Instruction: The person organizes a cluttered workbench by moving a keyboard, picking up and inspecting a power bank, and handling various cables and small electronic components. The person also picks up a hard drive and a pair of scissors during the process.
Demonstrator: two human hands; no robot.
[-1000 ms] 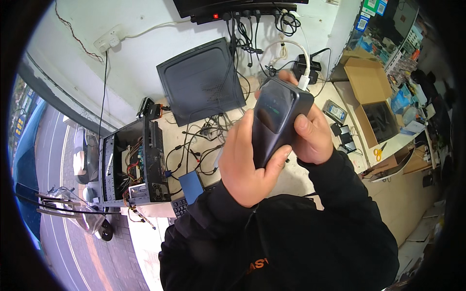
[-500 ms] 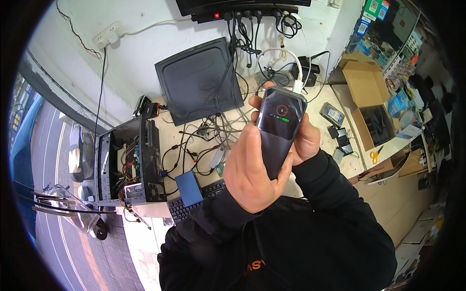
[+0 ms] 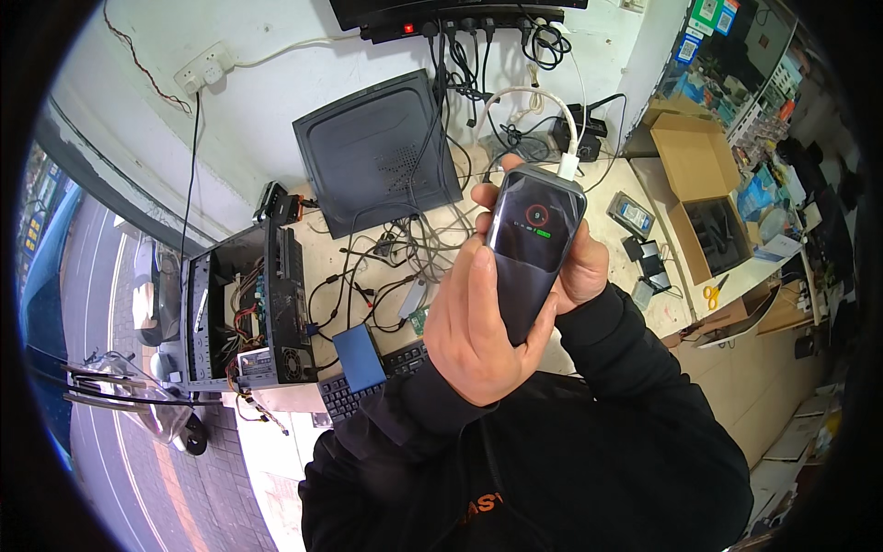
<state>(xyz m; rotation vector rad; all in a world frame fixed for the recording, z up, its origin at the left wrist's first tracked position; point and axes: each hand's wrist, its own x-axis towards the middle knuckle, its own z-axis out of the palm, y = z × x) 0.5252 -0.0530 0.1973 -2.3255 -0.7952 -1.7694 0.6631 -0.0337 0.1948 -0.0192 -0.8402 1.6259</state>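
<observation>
Both hands hold a dark power bank [image 3: 529, 276] upright over the bench, tilted slightly to the right at its top. Its glossy upper screen is lit with a red ring and a small green bar. A white cable [image 3: 569, 166] is plugged into its top end. My left hand [image 3: 480, 322] is closed along the lower left side, thumb up the edge. My right hand [image 3: 586, 269] wraps it from behind on the right, and its fingertips show past the upper left edge.
Tangled black cables [image 3: 395, 248] cover the bench. An open computer case [image 3: 290, 304] stands left, with a blue box [image 3: 359, 359] on a keyboard [image 3: 405, 359]. A dark panel [image 3: 368, 147] leans on the wall. Right lie a hard drive [image 3: 631, 214], a cardboard box [image 3: 694, 166] and yellow scissors [image 3: 711, 294].
The power bank and both hands have shifted very slightly to the right. The grip stays the same.
</observation>
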